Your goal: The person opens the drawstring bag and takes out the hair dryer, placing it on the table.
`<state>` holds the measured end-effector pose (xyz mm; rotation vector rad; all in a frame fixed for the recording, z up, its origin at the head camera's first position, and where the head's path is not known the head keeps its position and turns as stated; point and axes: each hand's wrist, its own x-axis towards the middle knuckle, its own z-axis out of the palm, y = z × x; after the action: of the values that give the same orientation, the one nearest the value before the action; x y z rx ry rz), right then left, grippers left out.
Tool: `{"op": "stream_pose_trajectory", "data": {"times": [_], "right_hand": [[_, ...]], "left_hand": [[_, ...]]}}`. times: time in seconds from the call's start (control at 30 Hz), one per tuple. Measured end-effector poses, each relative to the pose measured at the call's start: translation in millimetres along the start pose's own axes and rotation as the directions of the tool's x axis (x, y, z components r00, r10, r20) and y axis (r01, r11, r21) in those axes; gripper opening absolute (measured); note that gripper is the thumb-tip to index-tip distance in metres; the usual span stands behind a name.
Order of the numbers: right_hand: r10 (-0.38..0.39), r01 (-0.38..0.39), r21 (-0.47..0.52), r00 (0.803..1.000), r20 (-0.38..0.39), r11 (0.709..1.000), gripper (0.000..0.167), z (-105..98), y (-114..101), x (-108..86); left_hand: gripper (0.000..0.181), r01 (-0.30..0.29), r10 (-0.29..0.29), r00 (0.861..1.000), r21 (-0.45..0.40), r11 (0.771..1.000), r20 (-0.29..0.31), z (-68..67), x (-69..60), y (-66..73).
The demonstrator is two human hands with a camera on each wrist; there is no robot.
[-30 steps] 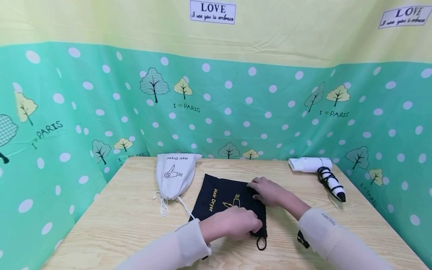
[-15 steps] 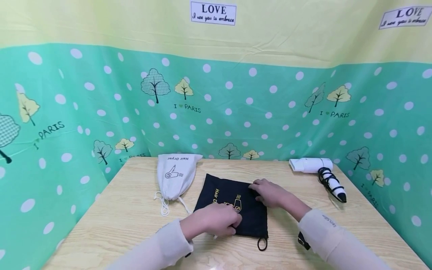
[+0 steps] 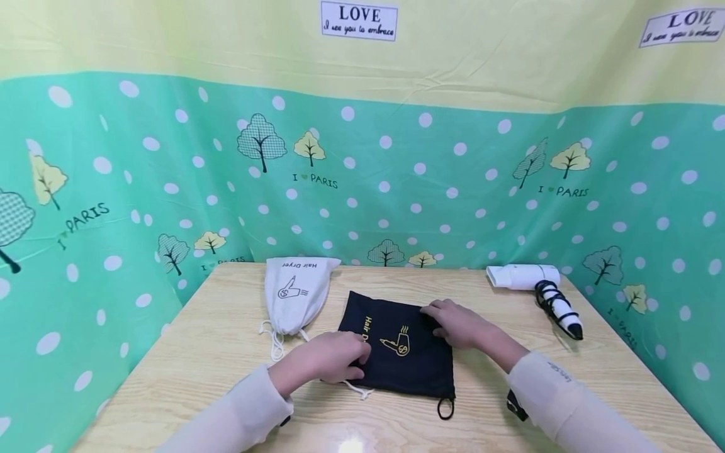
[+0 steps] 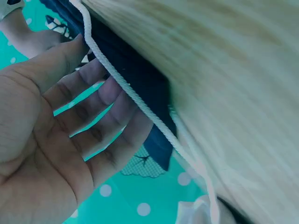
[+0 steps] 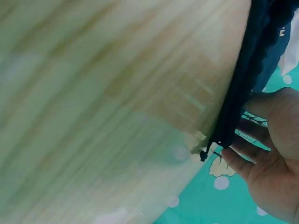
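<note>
A black drawstring bag with a yellow hair dryer print lies flat on the table. My left hand rests at its lower left edge, thumb and fingers apart. In the left wrist view the fingers of that hand lie loosely against the dark fabric, behind a white cord. My right hand touches the bag's upper right edge; the right wrist view has its fingertips against the dark bag edge, not curled round it. A black cord loop sticks out at the bag's lower right corner.
A light grey drawstring pouch lies at the back left, its white cords reaching towards my left hand. At the back right is a white hair dryer with a black cable wound round its handle. A patterned curtain surrounds the table.
My left hand has slid left across the black bag, from its lower right part to its lower left edge, uncovering the yellow print. My right hand has stayed at the upper right edge.
</note>
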<state>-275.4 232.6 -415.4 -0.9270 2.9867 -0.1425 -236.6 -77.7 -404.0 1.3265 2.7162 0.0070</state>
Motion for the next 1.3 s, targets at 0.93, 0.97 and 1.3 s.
{"op": "stream_pose_trajectory", "data": {"times": [0.93,0.97,1.3], "right_hand": [[0.037,-0.037,0.009,0.998,-0.046,0.999,0.039,6,29,-15.1],[0.03,-0.03,-0.001,0.998,-0.05,1.0,0.038,7,31,-15.8],[0.077,-0.078,-0.035,0.996,-0.034,0.996,0.037,4,53,-19.9]], "left_hand": [[0.023,0.001,0.0,1.0,-0.041,0.999,0.022,2.0,28.9,-0.3],[0.023,0.001,0.0,1.0,-0.038,0.999,0.021,2.2,31.9,-0.2],[0.022,0.014,-0.013,1.0,0.032,0.999,-0.011,5.0,66.3,8.0]]}}
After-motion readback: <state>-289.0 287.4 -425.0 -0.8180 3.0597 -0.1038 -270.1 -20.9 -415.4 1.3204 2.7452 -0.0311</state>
